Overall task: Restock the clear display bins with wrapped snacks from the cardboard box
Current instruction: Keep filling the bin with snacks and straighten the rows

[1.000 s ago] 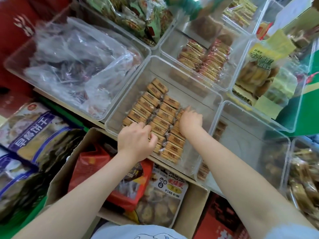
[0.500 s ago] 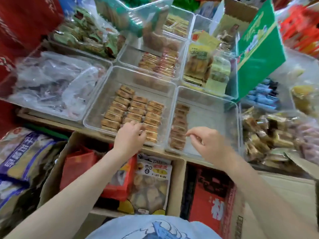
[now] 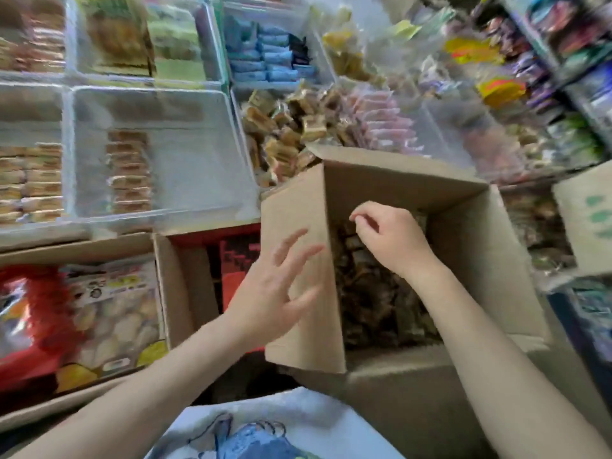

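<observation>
One short row of wrapped snacks (image 3: 128, 173) lying in the clear display bin (image 3: 198, 154), much space left; right hand (image 3: 390, 238), fingers curled, empty, reaching into the cardboard box (image 3: 463, 226), left hand (image 3: 278, 293) spread beside its flap.

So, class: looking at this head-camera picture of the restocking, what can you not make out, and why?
- Snacks in the cardboard box: dark, motion-blurred, partly behind the right hand; wrapper print unreadable.
- Whether the right hand's curled fingers pinch anything: too blurred.
- Left hand: smeared; contact with the box flap unclear.
- Bin at left edge: cut off.
</observation>
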Tool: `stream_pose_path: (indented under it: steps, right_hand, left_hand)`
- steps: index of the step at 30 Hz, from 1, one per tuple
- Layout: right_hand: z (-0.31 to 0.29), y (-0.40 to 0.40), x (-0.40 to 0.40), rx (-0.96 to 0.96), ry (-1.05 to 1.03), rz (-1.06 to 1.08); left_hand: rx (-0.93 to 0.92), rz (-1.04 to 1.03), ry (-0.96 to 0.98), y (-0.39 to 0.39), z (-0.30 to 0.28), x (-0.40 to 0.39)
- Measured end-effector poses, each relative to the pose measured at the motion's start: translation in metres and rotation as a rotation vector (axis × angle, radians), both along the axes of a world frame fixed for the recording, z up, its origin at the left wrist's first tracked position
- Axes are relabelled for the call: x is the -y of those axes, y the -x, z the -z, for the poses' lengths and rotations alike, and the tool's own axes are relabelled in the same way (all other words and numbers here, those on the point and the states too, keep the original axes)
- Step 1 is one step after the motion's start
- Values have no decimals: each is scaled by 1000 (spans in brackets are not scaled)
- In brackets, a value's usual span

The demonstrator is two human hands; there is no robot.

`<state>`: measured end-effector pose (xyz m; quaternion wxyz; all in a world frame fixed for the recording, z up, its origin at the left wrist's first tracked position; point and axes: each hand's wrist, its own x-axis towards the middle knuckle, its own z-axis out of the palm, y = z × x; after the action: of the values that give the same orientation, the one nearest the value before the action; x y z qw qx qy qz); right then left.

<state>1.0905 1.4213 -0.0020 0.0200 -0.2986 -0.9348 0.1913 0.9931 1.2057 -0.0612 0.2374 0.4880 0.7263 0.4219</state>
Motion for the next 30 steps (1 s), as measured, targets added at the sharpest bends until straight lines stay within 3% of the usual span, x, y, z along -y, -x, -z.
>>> stream_pose_path:
  steps: [9, 16, 18, 21, 24, 26, 28, 30]
  right_hand:
    - [108, -28, -67, 654, 40, -263]
    - [168, -39, -85, 853, -35, -401]
    - [174, -39, -89, 840, -28, -413]
    - [161, -32, -104, 734, 167, -296]
    - [120, -26, -117, 399, 543, 55]
    - [87, -25, -117, 167, 910, 180]
    - [53, -26, -110, -17, 1240, 194]
    - [20, -24, -98, -115, 1427, 127]
  left_hand:
    - [82, -101, -15, -46, 14, -42]
    - [138, -198, 17, -53, 5, -43]
    - [137, -210, 25, -55, 3, -43]
    - [135, -221, 35, -57, 0, -45]
    - [157, -247, 41, -56, -1, -45]
    - [161, -258, 21, -50, -4, -47]
    - [166, -272, -17, -39, -9, -49]
    - [211, -299, -36, -25, -15, -48]
